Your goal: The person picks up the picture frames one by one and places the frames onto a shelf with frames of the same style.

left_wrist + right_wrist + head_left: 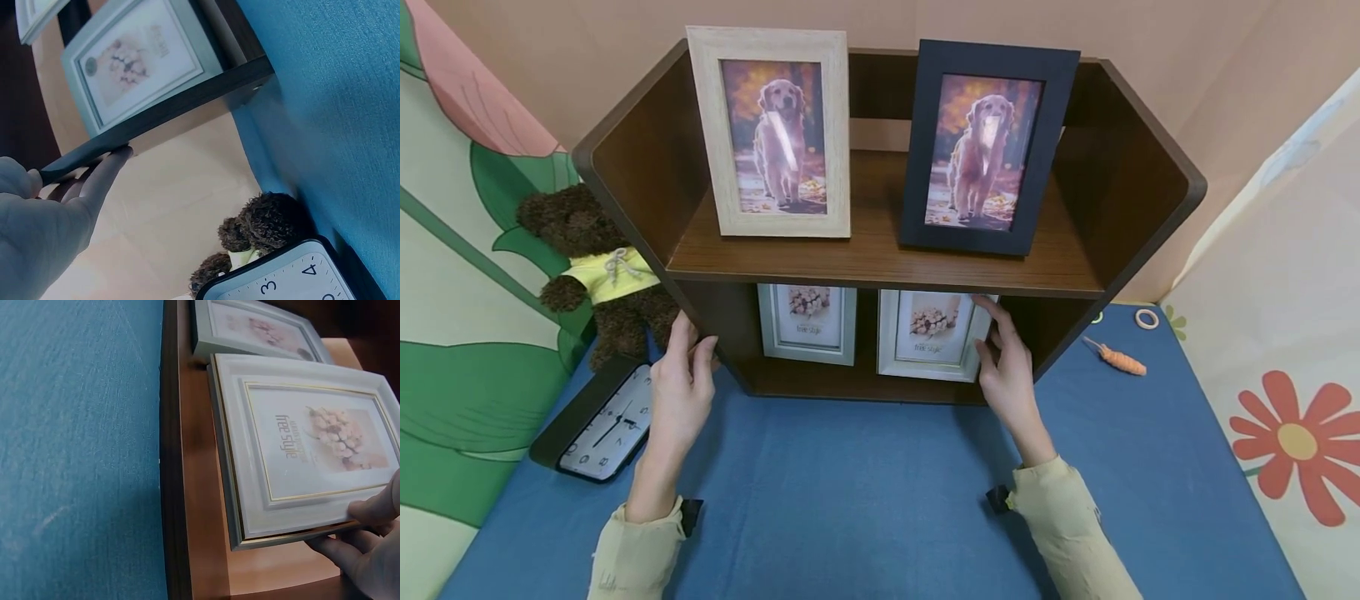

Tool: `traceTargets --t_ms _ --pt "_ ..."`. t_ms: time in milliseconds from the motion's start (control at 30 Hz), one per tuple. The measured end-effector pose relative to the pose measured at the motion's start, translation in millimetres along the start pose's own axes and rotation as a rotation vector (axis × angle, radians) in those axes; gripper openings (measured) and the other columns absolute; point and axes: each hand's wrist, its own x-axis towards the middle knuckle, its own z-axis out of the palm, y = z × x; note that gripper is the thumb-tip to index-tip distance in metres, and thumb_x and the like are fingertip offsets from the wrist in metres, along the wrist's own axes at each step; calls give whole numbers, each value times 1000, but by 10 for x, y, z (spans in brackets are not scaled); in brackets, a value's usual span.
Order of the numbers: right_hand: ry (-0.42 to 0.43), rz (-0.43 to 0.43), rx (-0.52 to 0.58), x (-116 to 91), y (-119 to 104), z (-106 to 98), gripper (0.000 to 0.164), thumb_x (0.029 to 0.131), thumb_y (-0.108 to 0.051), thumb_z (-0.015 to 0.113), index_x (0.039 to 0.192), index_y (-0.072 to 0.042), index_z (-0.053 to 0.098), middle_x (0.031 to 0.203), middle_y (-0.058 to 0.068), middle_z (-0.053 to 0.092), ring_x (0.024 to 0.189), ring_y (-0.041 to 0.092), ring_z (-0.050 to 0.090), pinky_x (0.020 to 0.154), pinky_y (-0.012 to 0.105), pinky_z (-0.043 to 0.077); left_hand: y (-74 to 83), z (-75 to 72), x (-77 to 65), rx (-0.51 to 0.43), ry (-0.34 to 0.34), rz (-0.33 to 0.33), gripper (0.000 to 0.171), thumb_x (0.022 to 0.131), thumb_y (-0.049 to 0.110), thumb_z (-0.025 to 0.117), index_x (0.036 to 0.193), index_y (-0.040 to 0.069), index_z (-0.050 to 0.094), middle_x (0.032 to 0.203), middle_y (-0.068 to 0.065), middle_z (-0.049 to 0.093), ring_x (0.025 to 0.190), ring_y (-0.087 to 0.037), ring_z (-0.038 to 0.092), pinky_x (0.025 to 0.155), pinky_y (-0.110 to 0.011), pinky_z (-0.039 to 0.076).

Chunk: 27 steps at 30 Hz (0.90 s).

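A dark brown two-tier shelf point(880, 283) stands on the blue-covered table. My left hand point(681, 396) grips the front edge of its left side panel point(169, 109), thumb on one face and fingers on the other. On the lower tier, my right hand point(1007, 379) pinches the right edge of a white picture frame point(250, 519) with a thin gold line, thumb in front and fingers behind. Left of it, a pale grey-green picture frame point(769, 333) stands on the same tier. The upper tier carries a cream picture frame point(709, 133) and a dark navy picture frame point(921, 150), both with dog photos.
A brown teddy bear point(613, 279) in a yellow top leans beside the shelf's left side. In front of it lies a black-cased clock point(580, 417), close to my left wrist. To the right are an orange carrot-shaped toy point(1122, 360) and a small ring point(1146, 318).
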Motion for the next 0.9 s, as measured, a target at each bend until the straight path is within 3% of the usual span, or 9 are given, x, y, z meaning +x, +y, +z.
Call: traceTargets --t_ms 67,133,433,633,700,767,867,900 --pt "-4 6 18 15 25 6 67 104 18 52 160 -18 48 162 11 47 68 28 45 96 54 52 -7 3 2 -1 0 4 57 111 -4 50 165 10 40 144 -26 63 87 -44 74 77 -4 44" --pt "-7 8 28 30 48 11 65 104 17 51 160 -16 48 166 12 43 75 32 49 111 60 43 -11 5 4 -3 0 3 57 111 -4 50 165 11 40 144 -26 63 88 -44 74 77 -5 45" --pt "-9 7 50 52 112 39 66 104 19 50 160 -15 47 166 14 42 72 28 39 94 53 41 -10 3 2 -13 -7 -14 55 112 -3 50 165 11 41 144 -26 63 94 -45 74 78 -6 47" --pt "-7 0 40 57 155 63 67 104 20 49 160 -16 46 163 12 45 58 21 26 81 49 40 -15 7 3 -12 -5 -11 56 112 -3 49 165 11 40 145 -25 63 93 -44 74 77 -6 47" --pt "-10 -2 48 58 167 69 68 103 21 50 160 -16 46 165 12 43 68 21 41 90 50 43 -14 7 1 -11 -4 -15 56 112 -3 49 165 11 40 145 -25 63 92 -43 74 77 -6 47" --pt "-17 0 62 60 176 72 68 103 21 49 160 -15 46 166 12 42 89 25 55 102 55 46 -12 6 -1 -8 -4 -17 56 112 -3 49 165 11 40 145 -25 62 91 -43 74 77 -6 47" --pt "-28 8 83 65 181 72 68 103 21 49 160 -15 45 167 12 39 127 32 50 116 62 36 -9 3 -2 -9 -5 -20 56 112 -3 49 166 11 40 146 -25 62 91 -42 74 77 -7 47" --pt "-31 12 86 68 182 71 67 103 21 49 160 -15 45 168 12 38 133 33 49 118 64 34 -7 1 -2 -10 -6 -21 56 112 -3 49 166 12 40 146 -24 62 92 -42 74 77 -7 47"
